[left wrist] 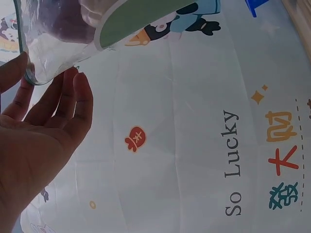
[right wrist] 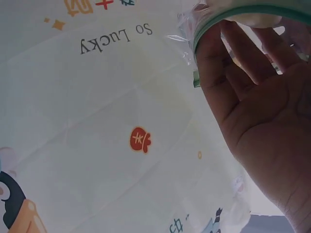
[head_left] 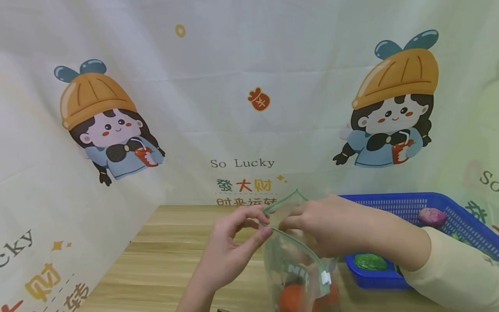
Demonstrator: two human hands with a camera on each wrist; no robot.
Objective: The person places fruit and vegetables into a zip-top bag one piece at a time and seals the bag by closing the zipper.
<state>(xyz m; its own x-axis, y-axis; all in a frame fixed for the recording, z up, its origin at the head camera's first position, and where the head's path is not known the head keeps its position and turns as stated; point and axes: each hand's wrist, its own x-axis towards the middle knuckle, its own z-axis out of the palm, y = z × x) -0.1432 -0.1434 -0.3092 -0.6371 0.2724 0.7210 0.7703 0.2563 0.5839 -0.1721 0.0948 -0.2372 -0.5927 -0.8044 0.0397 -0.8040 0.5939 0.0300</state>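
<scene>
A clear zip bag (head_left: 274,255) with a green-edged mouth and a white slider (head_left: 325,277) stands upright over the table, its mouth spread apart. My left hand (head_left: 230,249) pinches the near left edge of the mouth between thumb and fingers. At the far side of that mouth is my right hand (head_left: 335,229), its fingers bent down into the opening. A pale rounded thing (right wrist: 257,19) shows by the right fingertips; I cannot tell whether they hold it. Low in the bag sit red-orange round things (head_left: 292,298) that look like tomatoes, seen through the plastic.
A blue plastic basket (head_left: 376,279) stands on the right, partly behind the right forearm. Inside it lie a purplish-pink, onion-like vegetable (head_left: 432,217) and a green vegetable (head_left: 370,261). The wood-grain table (head_left: 156,260) runs back to a printed cloth (head_left: 195,108) hung behind it.
</scene>
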